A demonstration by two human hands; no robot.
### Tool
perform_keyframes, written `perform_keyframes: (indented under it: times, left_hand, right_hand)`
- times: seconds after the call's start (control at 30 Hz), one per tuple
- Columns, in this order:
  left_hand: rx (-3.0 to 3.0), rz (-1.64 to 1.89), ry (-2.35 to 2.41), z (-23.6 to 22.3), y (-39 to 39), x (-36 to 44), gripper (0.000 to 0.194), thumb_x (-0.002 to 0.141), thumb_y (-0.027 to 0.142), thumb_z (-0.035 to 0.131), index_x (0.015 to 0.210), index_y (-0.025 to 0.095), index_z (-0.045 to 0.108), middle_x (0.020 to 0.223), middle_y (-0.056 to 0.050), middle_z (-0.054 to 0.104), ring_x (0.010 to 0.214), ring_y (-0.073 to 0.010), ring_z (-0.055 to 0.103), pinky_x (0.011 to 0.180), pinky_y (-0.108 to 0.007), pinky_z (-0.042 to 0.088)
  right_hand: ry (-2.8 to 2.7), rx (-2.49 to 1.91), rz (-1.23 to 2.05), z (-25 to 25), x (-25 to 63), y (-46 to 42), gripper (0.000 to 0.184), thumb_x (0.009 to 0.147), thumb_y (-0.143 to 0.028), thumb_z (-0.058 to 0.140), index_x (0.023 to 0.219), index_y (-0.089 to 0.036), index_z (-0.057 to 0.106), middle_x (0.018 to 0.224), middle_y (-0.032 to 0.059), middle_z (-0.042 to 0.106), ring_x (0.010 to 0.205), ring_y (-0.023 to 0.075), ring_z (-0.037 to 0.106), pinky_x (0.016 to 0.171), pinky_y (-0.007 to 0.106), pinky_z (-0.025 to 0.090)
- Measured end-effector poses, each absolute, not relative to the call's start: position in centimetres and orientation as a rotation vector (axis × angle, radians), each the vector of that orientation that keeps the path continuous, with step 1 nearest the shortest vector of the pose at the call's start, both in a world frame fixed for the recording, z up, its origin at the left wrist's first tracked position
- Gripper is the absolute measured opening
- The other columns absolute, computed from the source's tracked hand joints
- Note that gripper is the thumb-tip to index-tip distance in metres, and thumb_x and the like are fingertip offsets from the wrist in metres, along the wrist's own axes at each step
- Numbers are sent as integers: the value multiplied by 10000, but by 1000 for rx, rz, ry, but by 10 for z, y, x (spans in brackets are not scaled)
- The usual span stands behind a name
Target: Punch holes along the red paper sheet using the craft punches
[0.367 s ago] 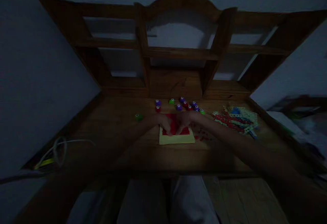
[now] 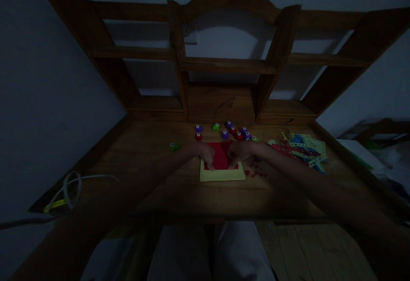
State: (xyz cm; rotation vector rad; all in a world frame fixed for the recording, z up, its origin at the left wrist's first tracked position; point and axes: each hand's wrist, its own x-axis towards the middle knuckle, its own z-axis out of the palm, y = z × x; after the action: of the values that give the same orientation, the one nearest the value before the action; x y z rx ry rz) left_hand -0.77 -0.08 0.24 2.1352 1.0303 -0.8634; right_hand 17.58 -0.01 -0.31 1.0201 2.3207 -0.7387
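Note:
A sheet of red paper [image 2: 220,155] lies on a larger pale yellow sheet [image 2: 222,176] on the desk. My left hand [image 2: 205,153] is at the red paper's left side, thumb and finger closed at its lower left edge. On the opposite side, my right hand [image 2: 238,150] has curled fingers, with thumb and fingertip at the lower right edge. Small red bits [image 2: 256,173] are scattered just right of the yellow sheet. Dim light hides the finer details of the fingers.
Small purple, red and green craft punches [image 2: 238,136] with white tops stand behind the papers; a green one [image 2: 174,146] is off to the left. Perforated coloured strips [image 2: 303,148] are heaped at right. A white cable [image 2: 73,187] lies left. Wooden shelves [image 2: 224,65] rise behind.
My right hand has shifted right, away from my left hand, and more red paper shows between them. My left hand stays almost in place. The view has moved slightly.

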Motion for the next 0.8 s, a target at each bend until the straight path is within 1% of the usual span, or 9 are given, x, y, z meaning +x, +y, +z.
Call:
perform_keyframes:
  times: [0.17,0.33,0.4,0.47,0.57,0.6,0.67,0.73,0.8]
  left_hand:
    - [2210,-847,1016,5,-3,-13,417,581,472,704,844,165,603,870,-32,616,740,-180,520,639,-280,404]
    - [2262,-752,963,-4,3,-25,408,562,394,724,877,186,566,878,-2,593,742,-160,496,663,-262,404]
    - [2271,-732,917,-6,7,-29,449,545,375,737,915,192,563,919,-2,590,768,-161,496,680,-259,408]
    - [2263,-717,882,-5,8,-32,502,532,394,753,955,198,566,958,-6,593,796,-166,506,693,-258,410]
    - [2232,-701,918,-2,4,-30,513,594,557,707,944,200,594,930,-13,620,789,-171,532,685,-259,411]
    - [2231,-696,945,-2,2,-29,528,629,631,655,925,196,608,906,-20,633,782,-176,543,680,-261,412]
    - [2259,-670,1017,-5,-3,-24,626,675,751,528,906,179,636,897,-51,659,794,-198,570,688,-272,420]
    - [2313,-628,1101,-11,-9,-20,755,669,820,453,963,155,657,987,-108,675,866,-241,597,733,-297,434]
    - [2367,-590,1183,-17,-12,-17,868,648,856,427,1080,135,647,1122,-164,652,959,-288,601,799,-334,440]
  right_hand:
    - [2439,1016,-817,-14,199,-1,524,662,-619,710,811,-118,679,706,10,601,601,120,476,553,243,327]
    - [2429,1025,-942,-20,211,-3,477,693,-590,699,770,-125,632,700,2,578,614,114,479,545,230,335]
    - [2386,1055,-1019,-21,216,-3,476,687,-588,703,774,-129,614,707,-3,572,622,112,483,547,224,346]
    - [2345,1048,-1121,-21,220,-3,487,655,-579,733,804,-136,599,713,-12,568,626,110,491,552,219,362]
    - [2276,1008,-1253,-17,223,-6,544,621,-617,744,841,-145,588,699,-20,565,608,112,508,537,219,375]
    - [2258,1016,-1265,-15,222,-8,564,628,-651,722,837,-145,587,687,-18,563,595,115,513,525,221,375]
    - [2230,1078,-1218,-9,215,-10,610,648,-732,649,798,-144,585,649,-14,548,561,122,519,500,230,373]
    - [2193,1151,-1115,-4,204,-11,654,642,-787,600,758,-144,582,612,-12,533,532,129,520,488,242,375]
    - [2149,1198,-992,0,192,-11,677,642,-811,572,730,-139,589,601,0,543,534,137,525,502,254,389]
